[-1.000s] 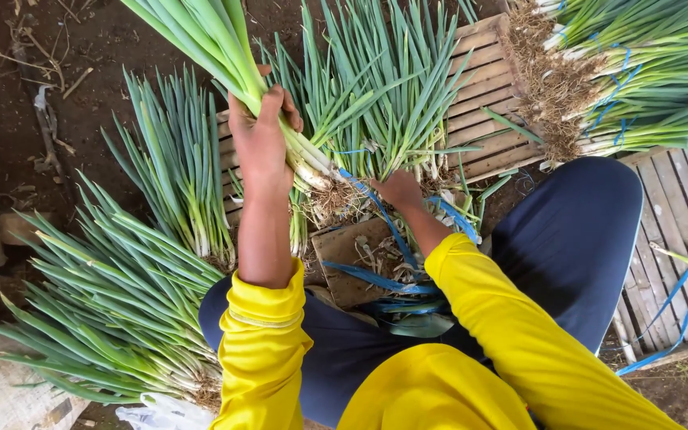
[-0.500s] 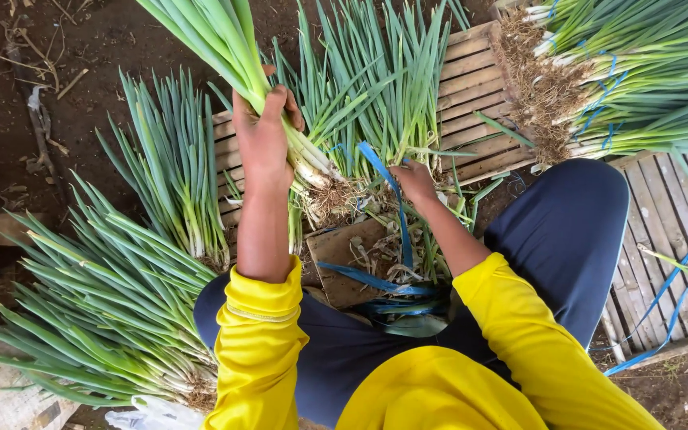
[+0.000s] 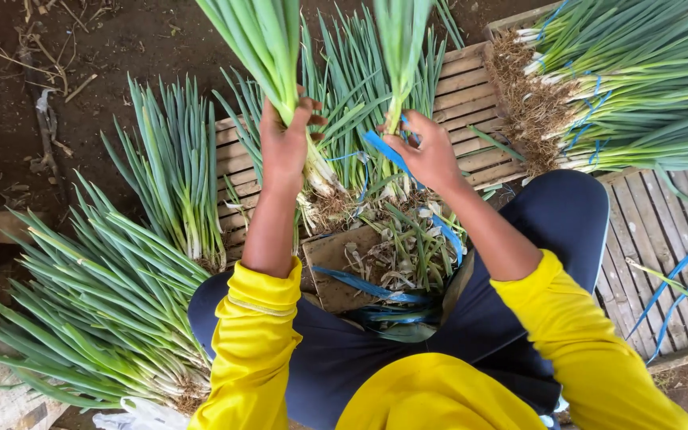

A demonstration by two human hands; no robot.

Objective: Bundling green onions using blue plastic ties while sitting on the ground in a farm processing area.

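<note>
Head view: a bunch of green onions [image 3: 268, 48] is gripped in the left hand [image 3: 287, 139], fingers wrapped tight round the stalks just above the roots, held upright over a wooden slat pallet [image 3: 471, 87]. A smaller bunch [image 3: 398, 48] is pinched by the right hand [image 3: 428, 151], together with a blue strap [image 3: 380, 147]. Judgement: bunches are best kept root-aligned and the strap taut. Trimmings and loose blue straps [image 3: 368, 291] are piled near the lap. Untied onions are stacked left [image 3: 97, 302]; tied bundles lie far right [image 3: 631, 87], crowding the pallet.
</note>
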